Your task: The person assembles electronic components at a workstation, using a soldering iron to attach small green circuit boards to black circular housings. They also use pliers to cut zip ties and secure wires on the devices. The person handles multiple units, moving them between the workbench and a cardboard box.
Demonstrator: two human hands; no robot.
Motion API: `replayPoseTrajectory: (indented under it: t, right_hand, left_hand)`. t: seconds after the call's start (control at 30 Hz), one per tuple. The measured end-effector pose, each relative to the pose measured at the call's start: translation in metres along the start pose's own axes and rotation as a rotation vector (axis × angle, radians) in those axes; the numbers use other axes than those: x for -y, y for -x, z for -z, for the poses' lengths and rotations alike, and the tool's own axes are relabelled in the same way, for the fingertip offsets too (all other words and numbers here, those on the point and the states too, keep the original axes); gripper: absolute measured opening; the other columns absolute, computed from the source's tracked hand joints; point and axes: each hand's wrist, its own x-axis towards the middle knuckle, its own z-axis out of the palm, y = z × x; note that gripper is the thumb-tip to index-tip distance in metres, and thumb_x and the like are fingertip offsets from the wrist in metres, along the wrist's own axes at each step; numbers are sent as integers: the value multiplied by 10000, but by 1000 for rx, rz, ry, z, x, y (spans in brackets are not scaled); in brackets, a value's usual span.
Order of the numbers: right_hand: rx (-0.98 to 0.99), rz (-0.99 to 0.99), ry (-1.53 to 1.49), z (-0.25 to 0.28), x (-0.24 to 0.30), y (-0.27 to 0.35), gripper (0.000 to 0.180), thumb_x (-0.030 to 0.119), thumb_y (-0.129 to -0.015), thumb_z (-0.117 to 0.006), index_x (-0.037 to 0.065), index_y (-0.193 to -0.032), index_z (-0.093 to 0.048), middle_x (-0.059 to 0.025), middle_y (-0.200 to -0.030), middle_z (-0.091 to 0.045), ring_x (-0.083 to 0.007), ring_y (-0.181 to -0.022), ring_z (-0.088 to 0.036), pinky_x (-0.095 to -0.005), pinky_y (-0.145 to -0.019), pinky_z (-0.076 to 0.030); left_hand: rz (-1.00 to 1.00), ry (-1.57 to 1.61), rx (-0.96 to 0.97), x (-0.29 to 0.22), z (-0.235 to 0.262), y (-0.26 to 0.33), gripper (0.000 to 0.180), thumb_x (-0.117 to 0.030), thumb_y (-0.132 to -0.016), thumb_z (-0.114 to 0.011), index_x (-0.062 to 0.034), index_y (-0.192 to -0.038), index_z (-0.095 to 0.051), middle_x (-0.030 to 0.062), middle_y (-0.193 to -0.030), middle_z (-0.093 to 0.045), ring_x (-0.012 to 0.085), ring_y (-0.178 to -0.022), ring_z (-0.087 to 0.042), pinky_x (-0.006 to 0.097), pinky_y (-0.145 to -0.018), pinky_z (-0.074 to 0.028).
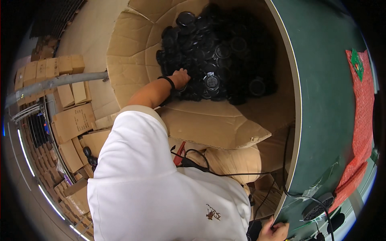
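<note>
My left hand (181, 78), with a black band at its wrist, reaches into a big open cardboard box (130, 50). It rests at the near left side of a heap of black round plastic parts (213, 56), its fingers curled down among them. What lies inside those fingers is hidden. Some parts show a grille-like round face, such as a black round part (211, 82) to the right of that hand. At the lower right, my right hand (274, 230) is closed at the edge of the green table (321, 120). I cannot make out what it holds, if anything.
Red bubble wrap (358, 136) and a green circuit board (356, 64) lie on the table. Near its front are a black round grille part (317, 207) and a black cable (286, 168), which hangs over the edge. Cardboard cartons (74, 120) and a grey metal pipe (60, 82) stand left.
</note>
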Motion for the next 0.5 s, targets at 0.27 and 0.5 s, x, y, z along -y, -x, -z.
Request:
replayPoseTrajectory:
  t: [0.27, 0.5]
  right_hand:
    - [-38, 32, 22, 0, 1, -4, 504, 368, -862, -824, 129, -645, -437, -84, -595, -466, -310, -481, -494, -433, -447, -381]
    - [-57, 35, 38, -2, 1, -1, 503, 375, -872, -814, 134, -645, -434, -77, -602, -467, -304, -486, -497, -432, -452, -381]
  left_hand:
    - [-47, -85, 22, -1, -18, 8, 535, -136, -883, -735, -241, -1396, -630, 123, -1421, -567, 351, -1350, -498, 586, -1000, -501]
    - [13, 31, -9, -10, -3, 20, 481, -104, -875, -730, -219, -1339, -678, 111, -1480, -543, 354, -1373, -501, 617, -1012, -496]
